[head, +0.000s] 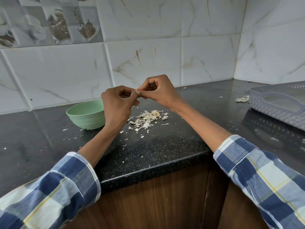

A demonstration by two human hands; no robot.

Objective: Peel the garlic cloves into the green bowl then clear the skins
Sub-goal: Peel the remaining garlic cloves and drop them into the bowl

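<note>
Two hands, L (118,103) & R (156,91), pinch one garlic clove (136,91) above black counter (165,146); one green bowl (86,114), one skin pile (147,118), one grey tray (280,103).

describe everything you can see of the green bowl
The green bowl is pale mint green, matte, apparently plastic, with faint horizontal ridges round its lower wall and a narrower base. It stands upright on the black speckled countertop, left of the pile of garlic skins, near the tiled wall. The left hand hides part of its right rim; whether they touch is unclear. Its contents cannot be seen. Small skin flakes lie by its base.
</note>
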